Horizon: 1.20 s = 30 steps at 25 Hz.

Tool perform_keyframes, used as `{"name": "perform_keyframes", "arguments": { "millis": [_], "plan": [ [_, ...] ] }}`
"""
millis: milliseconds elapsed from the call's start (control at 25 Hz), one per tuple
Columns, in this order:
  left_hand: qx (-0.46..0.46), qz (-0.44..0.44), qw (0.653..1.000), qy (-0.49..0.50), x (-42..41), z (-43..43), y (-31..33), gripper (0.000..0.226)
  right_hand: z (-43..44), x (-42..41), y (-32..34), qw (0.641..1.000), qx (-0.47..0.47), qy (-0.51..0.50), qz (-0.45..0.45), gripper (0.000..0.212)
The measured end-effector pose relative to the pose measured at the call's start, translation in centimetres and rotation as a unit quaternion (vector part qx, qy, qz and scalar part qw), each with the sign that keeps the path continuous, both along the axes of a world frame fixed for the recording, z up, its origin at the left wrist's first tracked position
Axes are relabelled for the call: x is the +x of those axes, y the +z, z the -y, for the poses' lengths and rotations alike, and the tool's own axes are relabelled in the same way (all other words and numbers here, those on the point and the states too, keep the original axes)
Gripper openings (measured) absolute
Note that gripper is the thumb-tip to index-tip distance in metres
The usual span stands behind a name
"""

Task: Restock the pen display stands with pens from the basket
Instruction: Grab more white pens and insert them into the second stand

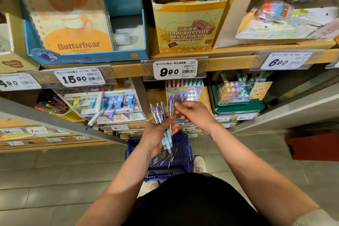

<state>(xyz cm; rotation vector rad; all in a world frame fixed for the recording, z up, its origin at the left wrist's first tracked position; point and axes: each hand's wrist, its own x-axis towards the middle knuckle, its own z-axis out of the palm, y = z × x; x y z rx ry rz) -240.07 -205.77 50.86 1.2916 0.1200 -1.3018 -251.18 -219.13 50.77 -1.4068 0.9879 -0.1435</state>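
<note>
Grip: left hand [157,134] clasps the pens [158,113], right hand [195,115] pinches 1 pen's top | axis: upright, tops toward pen display stand [185,91] just beyond | nearer: right hand

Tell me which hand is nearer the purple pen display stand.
Right. The right hand is just below the stand; the left hand is lower, gripping pens.

Stationery shop: shelf price tags [175,70], boxed notebooks [73,24], pen displays [184,88], blue basket [183,152].
</note>
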Motion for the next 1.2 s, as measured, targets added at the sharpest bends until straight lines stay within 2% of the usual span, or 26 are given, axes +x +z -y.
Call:
{"name": "perform_keyframes", "arguments": {
  "millis": [80,160,320,400,480,640,760,960,1200],
  "plan": [
    [-0.005,0.007,1.0,-0.009,-0.5,0.1,-0.2,0.038,0.0,0.2,0.7,1.0,0.011,0.024,-0.006,0.027],
    [-0.012,0.018,1.0,-0.007,-0.8,0.1,-0.3,0.034,0.0,0.3,0.8,1.0,0.005,0.001,-0.004,0.024],
    [0.028,0.046,0.999,0.01,-0.6,0.1,-1.0,0.034,0.9,-1.0,0.7,0.982,0.088,-0.15,0.078,0.01],
    [0.051,0.042,0.998,0.017,-0.7,-0.1,-1.2,0.028,2.7,-1.9,0.1,0.974,0.042,-0.215,0.062,0.008],
    [0.051,0.032,0.998,0.01,-0.8,-0.3,-1.2,0.022,3.9,-2.3,-0.7,0.973,-0.046,-0.225,0.027,0.01],
    [0.02,0.023,1.0,0.002,-1.0,-0.3,-0.8,0.018,4.1,-1.6,-2.2,0.954,-0.259,-0.144,-0.042,0.009],
    [0.008,0.036,0.999,0.001,-0.7,-0.4,-0.6,0.016,4.0,-1.0,-3.6,0.938,-0.331,-0.092,-0.036,0.009],
    [0.003,0.041,0.999,-0.002,-0.2,-0.9,-0.5,0.022,3.8,-0.7,-4.9,0.917,-0.395,-0.034,-0.053,0.011],
    [0.018,0.022,1.0,0.007,-0.1,-1.2,0.0,0.036,3.9,-0.8,-6.1,0.919,-0.376,0.012,-0.118,0.013]
  ]
}}
